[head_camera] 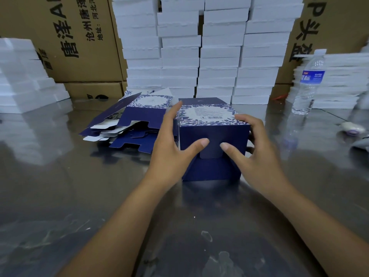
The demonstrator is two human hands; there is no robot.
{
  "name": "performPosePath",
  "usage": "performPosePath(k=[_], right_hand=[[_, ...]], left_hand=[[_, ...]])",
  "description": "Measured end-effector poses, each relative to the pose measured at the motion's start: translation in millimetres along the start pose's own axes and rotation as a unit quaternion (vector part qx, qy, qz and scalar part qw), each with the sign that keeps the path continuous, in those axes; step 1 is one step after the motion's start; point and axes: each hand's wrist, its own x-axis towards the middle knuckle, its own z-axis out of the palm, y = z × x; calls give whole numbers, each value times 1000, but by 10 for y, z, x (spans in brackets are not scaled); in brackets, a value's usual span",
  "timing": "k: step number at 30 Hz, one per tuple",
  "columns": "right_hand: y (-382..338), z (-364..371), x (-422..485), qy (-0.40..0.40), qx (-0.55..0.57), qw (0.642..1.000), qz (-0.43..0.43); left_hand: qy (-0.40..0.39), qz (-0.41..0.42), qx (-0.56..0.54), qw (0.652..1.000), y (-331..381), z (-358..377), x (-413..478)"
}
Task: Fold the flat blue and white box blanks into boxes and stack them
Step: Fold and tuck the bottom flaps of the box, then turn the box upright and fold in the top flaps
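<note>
A folded blue and white box point(213, 166) lies on its side on the shiny metal table point(79, 196), its dark blue bottom flaps facing me. My left hand point(171, 144) holds the box's left side, with its thumb pressing the tucked flap. My right hand point(253, 148) holds the right side, its fingers curled round the edge and its thumb on the same flap. A pile of flat blue and white box blanks point(129, 120) lies just left of the box, touching my left hand's far side.
Tall stacks of white foam trays point(199, 47) stand behind the box. More foam pieces point(26, 76) lie at the left and right. Brown cartons point(69, 37) line the back. A water bottle point(309, 82) stands at the right, and a small pale object point(353, 127) lies near the right edge.
</note>
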Motion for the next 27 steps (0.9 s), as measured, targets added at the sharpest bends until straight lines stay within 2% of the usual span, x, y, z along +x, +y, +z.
performPosePath(k=[3,11,16,20,27], right_hand=[[5,6,-3,25,-25,999,-14],[-38,5,0,91,-80,992,-31],[-41,-3,2,87,-78,993,-27],[-59,0,5,86,-13,996,3],[-41,-13,105,143,116,977,107]], left_hand=[[-6,-6,5,1000,-6,49,-18],[71,9,56,996,14,135,-44],[64,10,63,996,-8,104,-24],[36,0,8,999,21,104,-21],[65,-56,-110,990,87,86,30]])
